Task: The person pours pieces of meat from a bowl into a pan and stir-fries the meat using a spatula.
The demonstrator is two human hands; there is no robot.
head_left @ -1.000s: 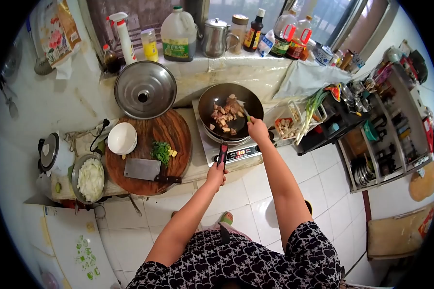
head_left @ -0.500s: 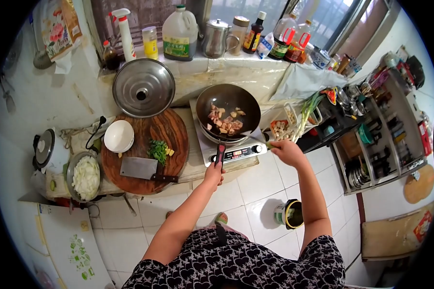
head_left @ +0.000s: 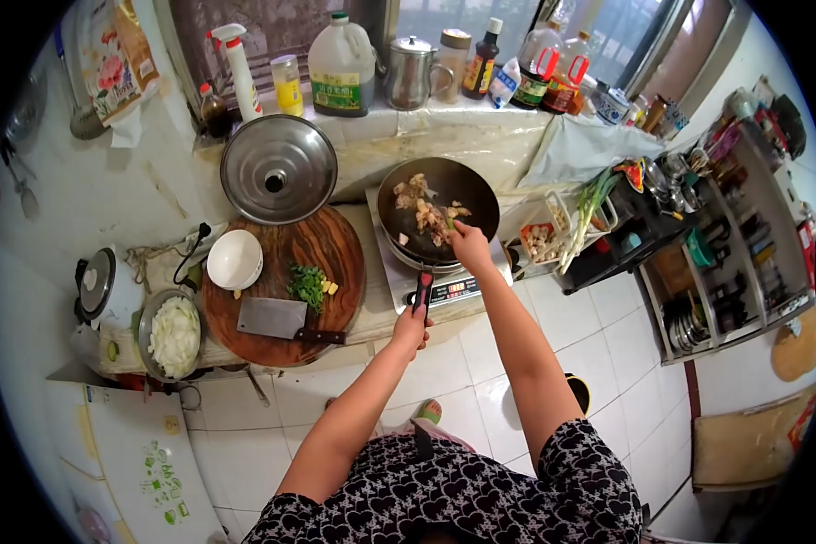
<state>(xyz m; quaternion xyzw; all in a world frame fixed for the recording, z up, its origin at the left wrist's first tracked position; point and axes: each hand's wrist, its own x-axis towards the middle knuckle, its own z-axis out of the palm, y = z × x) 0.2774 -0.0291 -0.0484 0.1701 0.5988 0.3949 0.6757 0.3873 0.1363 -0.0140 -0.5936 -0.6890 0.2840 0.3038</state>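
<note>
My left hand (head_left: pixel 412 330) is wrapped round the dark handle of a wok (head_left: pixel 480 204), which rests on an induction cooker (head_left: pixel 451 291). Browned pieces of meat (head_left: pixel 429 218) lie inside it, mostly toward its left and middle. Over the wok, my right hand (head_left: pixel 469 247) grips a spatula (head_left: pixel 451 223) by its greenish handle. The spatula's blade is down among the meat and partly hidden. Left of the cooker, a round wooden chopping board (head_left: pixel 340 263) carries a cleaver (head_left: pixel 273 317), chopped greens (head_left: pixel 306 286) with some yellowish pieces, and a white bowl (head_left: pixel 235 258).
A pot lid (head_left: pixel 278 170) leans against the wall behind the board. Far left stands a bowl of chopped white vegetable (head_left: pixel 174 337). Bottles and a metal jug (head_left: pixel 410 74) line the sill. Spring onions (head_left: pixel 589 213) lie at right; a bin (head_left: pixel 578 392) is on the floor.
My right hand has moved left and up over the wok with the spatula. The meat has been pushed about and spread upward. My left hand still grips the wok handle.
</note>
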